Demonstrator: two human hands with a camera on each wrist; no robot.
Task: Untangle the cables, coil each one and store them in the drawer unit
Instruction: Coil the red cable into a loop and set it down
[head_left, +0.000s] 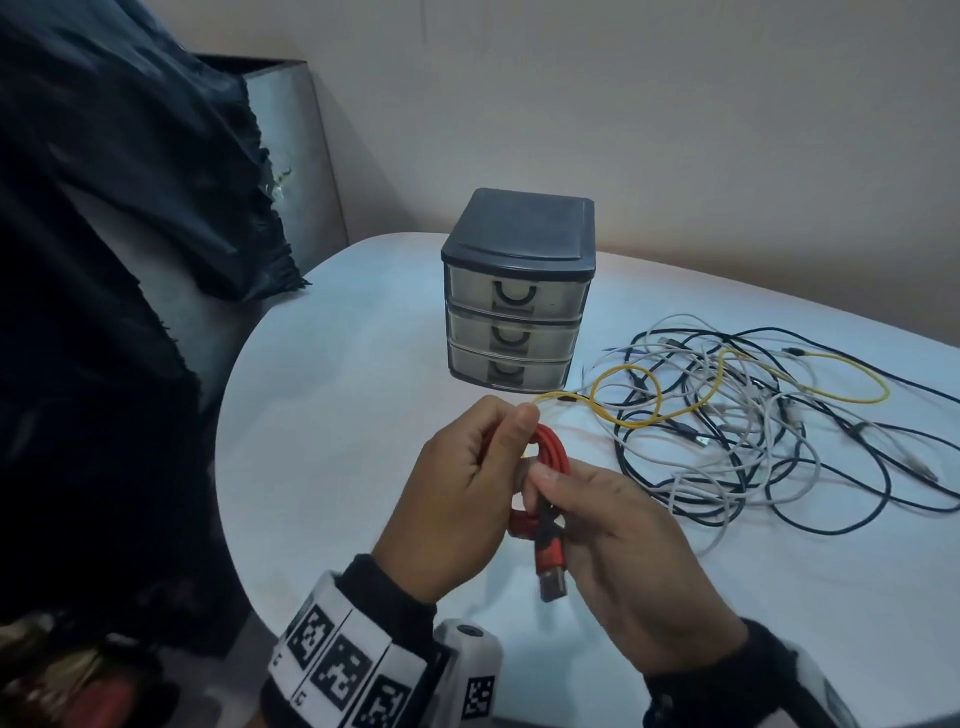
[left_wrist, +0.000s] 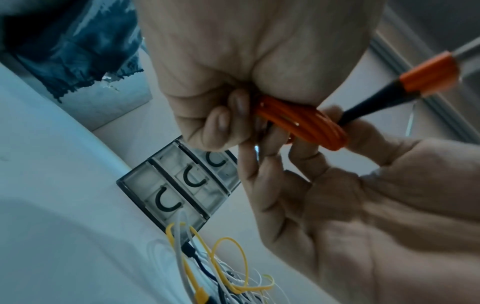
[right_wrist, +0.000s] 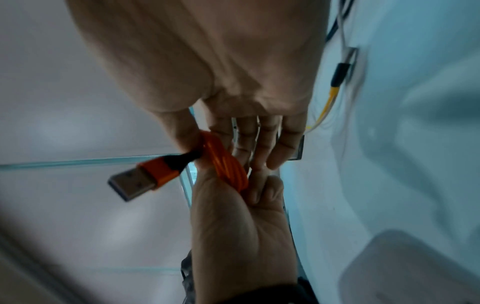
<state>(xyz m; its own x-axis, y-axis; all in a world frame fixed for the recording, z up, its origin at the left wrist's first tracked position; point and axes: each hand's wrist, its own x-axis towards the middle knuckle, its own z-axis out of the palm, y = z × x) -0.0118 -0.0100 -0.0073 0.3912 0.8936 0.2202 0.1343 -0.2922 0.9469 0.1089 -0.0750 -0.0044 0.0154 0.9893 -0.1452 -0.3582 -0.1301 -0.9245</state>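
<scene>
A coiled orange-red cable is held above the table between both hands. My left hand grips the coil with curled fingers. My right hand pinches the coil between thumb and fingers, and the cable's USB plug sticks out below. The dark drawer unit stands beyond the hands with all three clear drawers closed. A tangle of white, black and yellow cables lies on the table to the right.
The white table has a rounded left edge. A dark cloth hangs over a grey panel at the left. A plain wall stands behind the drawer unit.
</scene>
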